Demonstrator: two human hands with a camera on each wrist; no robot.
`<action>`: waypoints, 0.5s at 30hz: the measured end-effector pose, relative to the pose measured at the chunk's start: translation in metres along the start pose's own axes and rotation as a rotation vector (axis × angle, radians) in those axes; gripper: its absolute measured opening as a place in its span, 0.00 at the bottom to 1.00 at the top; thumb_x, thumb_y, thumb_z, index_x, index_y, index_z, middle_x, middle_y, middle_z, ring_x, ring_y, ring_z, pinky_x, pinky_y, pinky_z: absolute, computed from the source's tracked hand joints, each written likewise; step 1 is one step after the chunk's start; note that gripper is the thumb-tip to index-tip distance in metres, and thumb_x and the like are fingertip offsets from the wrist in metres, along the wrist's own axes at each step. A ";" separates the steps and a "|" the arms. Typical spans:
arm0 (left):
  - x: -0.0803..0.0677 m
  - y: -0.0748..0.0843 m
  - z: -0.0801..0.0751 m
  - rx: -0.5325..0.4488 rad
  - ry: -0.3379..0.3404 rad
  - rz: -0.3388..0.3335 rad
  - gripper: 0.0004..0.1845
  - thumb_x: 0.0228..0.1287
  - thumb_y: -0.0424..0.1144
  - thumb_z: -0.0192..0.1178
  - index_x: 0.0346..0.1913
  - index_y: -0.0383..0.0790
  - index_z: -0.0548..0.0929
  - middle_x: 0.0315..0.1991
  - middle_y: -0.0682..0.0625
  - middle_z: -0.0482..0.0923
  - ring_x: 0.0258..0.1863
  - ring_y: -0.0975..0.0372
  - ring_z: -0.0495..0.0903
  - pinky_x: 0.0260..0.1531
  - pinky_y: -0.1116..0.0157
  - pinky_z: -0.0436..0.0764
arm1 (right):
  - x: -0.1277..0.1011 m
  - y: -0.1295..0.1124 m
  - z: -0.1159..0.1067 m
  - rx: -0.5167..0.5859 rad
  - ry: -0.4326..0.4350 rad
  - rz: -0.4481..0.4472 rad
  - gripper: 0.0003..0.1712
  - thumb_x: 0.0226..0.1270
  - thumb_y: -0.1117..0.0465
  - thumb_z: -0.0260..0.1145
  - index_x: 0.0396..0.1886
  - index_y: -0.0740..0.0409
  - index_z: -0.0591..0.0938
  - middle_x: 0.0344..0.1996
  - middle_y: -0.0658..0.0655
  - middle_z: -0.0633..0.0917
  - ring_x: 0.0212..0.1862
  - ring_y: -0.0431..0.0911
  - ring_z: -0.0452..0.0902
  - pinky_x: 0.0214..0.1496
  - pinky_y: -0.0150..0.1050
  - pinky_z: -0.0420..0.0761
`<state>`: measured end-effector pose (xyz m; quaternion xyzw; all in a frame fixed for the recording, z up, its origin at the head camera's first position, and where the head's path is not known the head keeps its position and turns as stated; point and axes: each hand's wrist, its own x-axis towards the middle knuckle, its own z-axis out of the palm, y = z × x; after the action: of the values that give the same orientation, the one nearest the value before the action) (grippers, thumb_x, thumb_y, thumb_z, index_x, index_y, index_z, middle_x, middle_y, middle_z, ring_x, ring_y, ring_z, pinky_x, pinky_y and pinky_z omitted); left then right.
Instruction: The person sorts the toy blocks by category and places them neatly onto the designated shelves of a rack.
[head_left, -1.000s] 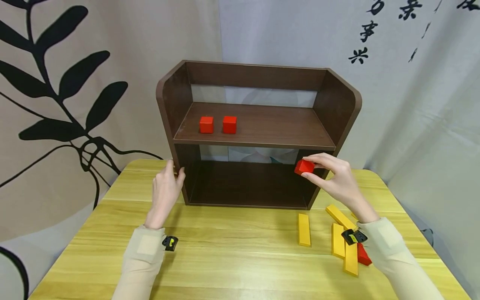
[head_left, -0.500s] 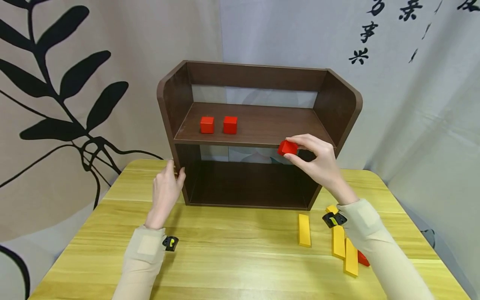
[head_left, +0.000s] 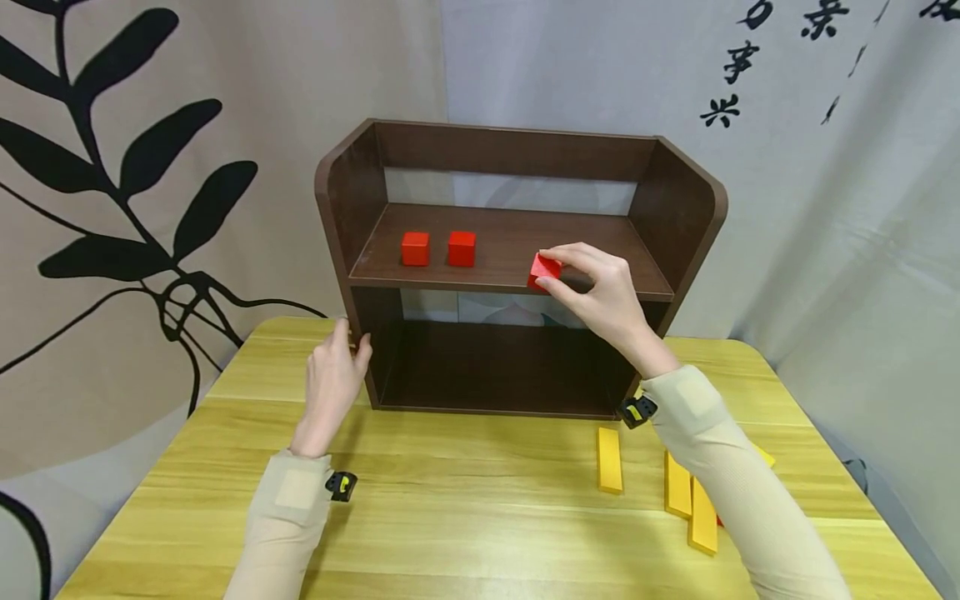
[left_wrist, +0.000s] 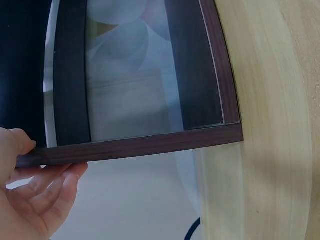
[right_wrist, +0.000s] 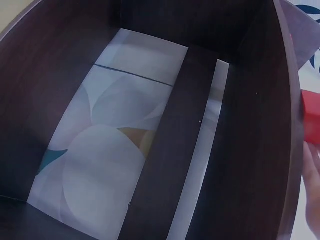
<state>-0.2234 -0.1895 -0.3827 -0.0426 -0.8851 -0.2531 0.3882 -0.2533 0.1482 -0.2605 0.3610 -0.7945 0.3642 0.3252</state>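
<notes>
A dark brown two-level shelf (head_left: 678, 208) stands at the back of the yellow wooden table (head_left: 465, 508). Two red cubes (head_left: 414, 248) (head_left: 461, 248) sit side by side on its upper board, left of centre. My right hand (head_left: 600, 287) pinches a third red cube (head_left: 543, 270) at the front edge of that upper board; a sliver of this cube (right_wrist: 310, 116) shows at the right edge of the right wrist view. My left hand (head_left: 333, 379) rests against the shelf's lower left side panel (left_wrist: 150, 145), fingers relaxed.
Several flat yellow blocks (head_left: 609, 459) (head_left: 703, 515) lie on the table right of the shelf, partly under my right sleeve. Printed curtains hang behind the table.
My right hand has carried the red cube up and to the left, from beside the lower right corner of the shelf to the front edge of the upper board. The left hand stayed put.
</notes>
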 end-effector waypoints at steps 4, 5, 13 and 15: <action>0.000 0.000 0.000 -0.004 -0.002 0.000 0.11 0.63 0.34 0.60 0.35 0.29 0.71 0.21 0.34 0.77 0.18 0.41 0.79 0.13 0.51 0.73 | 0.003 -0.001 0.004 -0.021 -0.035 0.051 0.19 0.53 0.62 0.73 0.46 0.62 0.84 0.43 0.58 0.87 0.43 0.48 0.82 0.48 0.43 0.82; 0.000 0.000 0.000 -0.005 -0.004 0.000 0.11 0.63 0.34 0.60 0.35 0.29 0.71 0.21 0.34 0.77 0.18 0.41 0.79 0.13 0.51 0.74 | 0.004 -0.001 0.005 -0.025 -0.049 0.062 0.19 0.54 0.62 0.73 0.47 0.62 0.84 0.43 0.59 0.86 0.43 0.49 0.82 0.48 0.44 0.82; 0.000 0.000 0.001 -0.001 -0.009 -0.001 0.11 0.63 0.34 0.60 0.34 0.29 0.70 0.22 0.34 0.77 0.18 0.41 0.79 0.14 0.51 0.74 | 0.008 -0.001 0.006 -0.088 -0.151 0.063 0.23 0.58 0.62 0.70 0.54 0.62 0.80 0.51 0.60 0.83 0.54 0.52 0.79 0.59 0.47 0.77; 0.000 0.000 0.000 -0.003 -0.009 -0.004 0.11 0.63 0.34 0.60 0.34 0.29 0.70 0.23 0.33 0.78 0.19 0.41 0.79 0.14 0.50 0.74 | 0.009 -0.002 0.008 -0.119 -0.178 0.062 0.24 0.60 0.61 0.69 0.57 0.61 0.79 0.55 0.60 0.82 0.57 0.53 0.77 0.62 0.47 0.74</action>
<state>-0.2237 -0.1895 -0.3829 -0.0424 -0.8866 -0.2551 0.3835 -0.2587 0.1382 -0.2569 0.3471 -0.8513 0.2928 0.2627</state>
